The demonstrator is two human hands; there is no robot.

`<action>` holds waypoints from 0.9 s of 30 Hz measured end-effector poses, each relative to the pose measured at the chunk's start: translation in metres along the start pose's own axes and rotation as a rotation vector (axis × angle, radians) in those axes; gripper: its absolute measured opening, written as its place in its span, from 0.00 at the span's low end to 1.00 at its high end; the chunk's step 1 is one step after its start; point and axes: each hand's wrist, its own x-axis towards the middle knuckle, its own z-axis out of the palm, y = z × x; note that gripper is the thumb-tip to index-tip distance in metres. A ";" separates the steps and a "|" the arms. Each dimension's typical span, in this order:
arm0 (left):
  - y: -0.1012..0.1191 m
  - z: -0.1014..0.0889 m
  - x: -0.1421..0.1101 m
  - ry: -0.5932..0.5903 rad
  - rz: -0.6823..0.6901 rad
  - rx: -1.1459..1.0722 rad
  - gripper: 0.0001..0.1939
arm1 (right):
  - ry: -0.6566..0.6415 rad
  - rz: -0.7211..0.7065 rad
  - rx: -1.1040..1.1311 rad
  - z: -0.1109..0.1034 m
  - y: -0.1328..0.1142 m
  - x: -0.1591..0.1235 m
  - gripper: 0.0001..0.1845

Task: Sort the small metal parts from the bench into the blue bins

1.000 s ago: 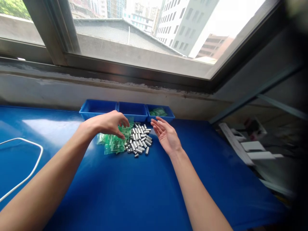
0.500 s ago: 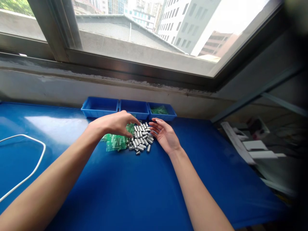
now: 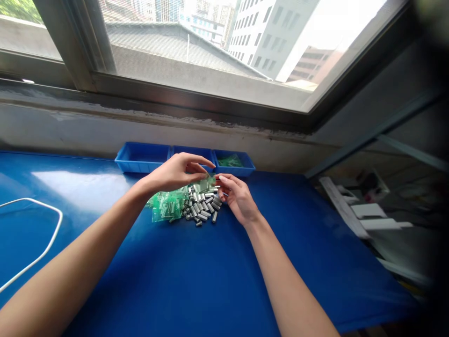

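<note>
Between my two hands, above the pile, is a small green see-through plastic bag (image 3: 206, 182). My left hand (image 3: 178, 171) pinches its left side between thumb and fingers. At its right edge, the fingertips of my right hand (image 3: 240, 196) are closed on the bag too. Below lie many short silver metal cylinders (image 3: 205, 206) in a loose heap on the blue table. Left of them is a stack of green plastic bags (image 3: 168, 206), with small rod-like pieces showing through.
Three blue bins stand in a row by the wall: a left bin (image 3: 142, 166), a middle one partly behind my left hand, and a right bin (image 3: 238, 171) holding green bags. A white cable (image 3: 52, 238) curves across the blue table (image 3: 175, 281) at left.
My left hand has moved right and up from the pile, now with a green bag in it. My right hand's fingers have closed onto the bag's edge.
</note>
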 end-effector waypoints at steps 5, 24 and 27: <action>-0.005 0.005 0.002 -0.004 0.008 -0.032 0.22 | -0.071 -0.020 -0.159 0.001 0.003 -0.003 0.16; -0.028 -0.019 -0.003 0.191 -0.087 0.769 0.16 | 0.119 0.021 0.089 -0.001 0.000 0.002 0.16; -0.019 -0.018 -0.006 0.246 -0.196 0.803 0.13 | 0.098 0.038 0.058 0.001 0.005 0.003 0.14</action>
